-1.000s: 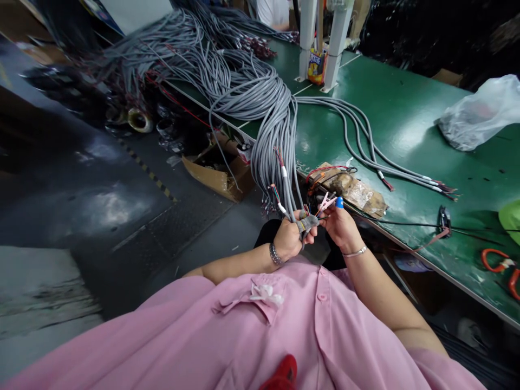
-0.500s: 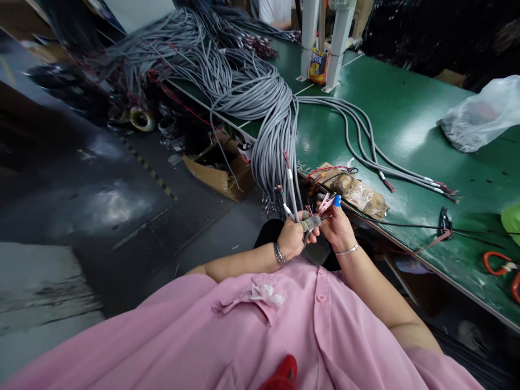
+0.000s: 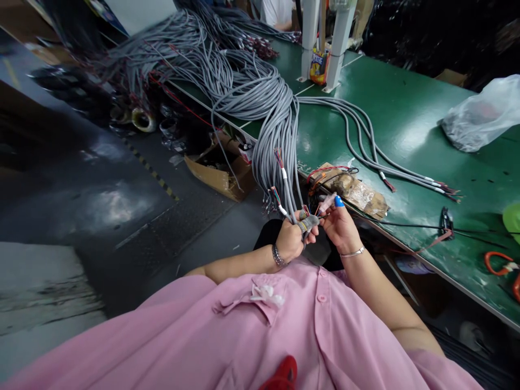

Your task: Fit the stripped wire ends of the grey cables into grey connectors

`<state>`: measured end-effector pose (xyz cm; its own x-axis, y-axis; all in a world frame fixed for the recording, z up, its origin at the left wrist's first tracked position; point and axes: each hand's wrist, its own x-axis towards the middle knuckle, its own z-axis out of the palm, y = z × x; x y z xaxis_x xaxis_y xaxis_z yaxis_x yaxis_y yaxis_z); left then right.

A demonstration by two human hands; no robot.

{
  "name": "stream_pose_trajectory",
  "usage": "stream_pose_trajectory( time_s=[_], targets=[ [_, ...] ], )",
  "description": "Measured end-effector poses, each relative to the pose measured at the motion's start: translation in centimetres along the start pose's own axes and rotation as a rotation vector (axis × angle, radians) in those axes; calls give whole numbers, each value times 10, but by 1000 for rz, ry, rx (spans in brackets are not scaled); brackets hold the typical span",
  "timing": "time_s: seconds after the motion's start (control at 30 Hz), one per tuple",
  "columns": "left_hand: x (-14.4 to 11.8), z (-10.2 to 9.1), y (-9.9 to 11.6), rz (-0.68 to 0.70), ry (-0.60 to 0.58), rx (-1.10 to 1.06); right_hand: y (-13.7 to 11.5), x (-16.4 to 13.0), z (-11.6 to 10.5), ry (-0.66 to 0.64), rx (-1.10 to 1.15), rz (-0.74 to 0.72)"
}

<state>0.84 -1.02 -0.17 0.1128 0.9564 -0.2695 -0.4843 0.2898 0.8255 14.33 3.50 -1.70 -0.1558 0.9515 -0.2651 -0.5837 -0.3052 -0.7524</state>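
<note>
Nearest, a pink buttoned shirt [image 3: 252, 336] fills the lower view. Just beyond it the left hand [image 3: 289, 240] is closed around the ends of a few thin grey cables with coloured wire tips [image 3: 284, 187], gripping them just off the near edge of the counter. The right hand [image 3: 340, 226], a blue cap on one fingertip, pinches a small pink clip [image 3: 326, 203] against those wire ends; both hands touch at the fingertips.

The glossy green counter [image 3: 406, 130] runs from the near right to the far left. On its near edge lies a brown taped cardboard pad [image 3: 357, 190]; orange-handled scissors [image 3: 504, 266] sit at the near right. A thick bundle of grey cables [image 3: 260, 103] drapes over the left edge towards the dark floor [image 3: 101, 206], where an open cardboard box [image 3: 219, 168] stands. Farther right rests a clear plastic bag [image 3: 479, 116], and two white posts [image 3: 323, 38] rise at the far end.
</note>
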Motion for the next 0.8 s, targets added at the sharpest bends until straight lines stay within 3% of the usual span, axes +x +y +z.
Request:
stream_pose_trajectory(
  time_s=[0.33, 0.57, 0.8],
  targets=[
    [9, 6, 1, 15, 8, -30, 1, 3, 4, -39, -65, 16],
    [12, 3, -5, -14, 33, -7, 1, 5, 11, -73, 97, 57],
    [9, 1, -4, 2, 34, 18, 7, 6, 5, -76, 69, 72]
  ],
)
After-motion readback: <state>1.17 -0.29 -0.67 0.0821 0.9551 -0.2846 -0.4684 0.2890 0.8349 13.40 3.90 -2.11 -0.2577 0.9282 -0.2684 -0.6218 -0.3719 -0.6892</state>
